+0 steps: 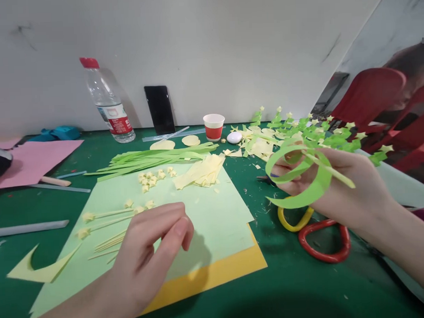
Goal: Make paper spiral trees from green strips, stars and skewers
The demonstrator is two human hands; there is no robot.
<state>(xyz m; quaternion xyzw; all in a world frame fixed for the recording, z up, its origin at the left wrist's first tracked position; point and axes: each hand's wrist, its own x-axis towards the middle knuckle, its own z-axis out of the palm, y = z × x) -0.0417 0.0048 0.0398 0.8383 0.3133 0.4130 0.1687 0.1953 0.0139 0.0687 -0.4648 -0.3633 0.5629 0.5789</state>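
My right hand (352, 186) is raised over the right of the table, fingers closed on a curling green paper strip (309, 195). A thin pale yellow-green stick (334, 172) runs through the coil in the same hand. Over the pale green paper (214, 228) hovers my left hand (152, 254), its fingers curled and thumb pressed against them; anything inside is hidden. Beside it lie stems topped with small paper stars (89, 216) and several bare thin sticks (109, 244). Loose folded stars (150, 179) and a pile of pale yellow strips (201, 171) sit farther back.
Red- and yellow-handled scissors (325, 259) lie below my right hand. Behind are green strips (156, 158), a bottle (111, 107), a phone (159, 110), a paper cup (214, 131) and paper scraps (258, 146). Finished star stems (322, 129) stand right; pink paper (38, 158) lies left.
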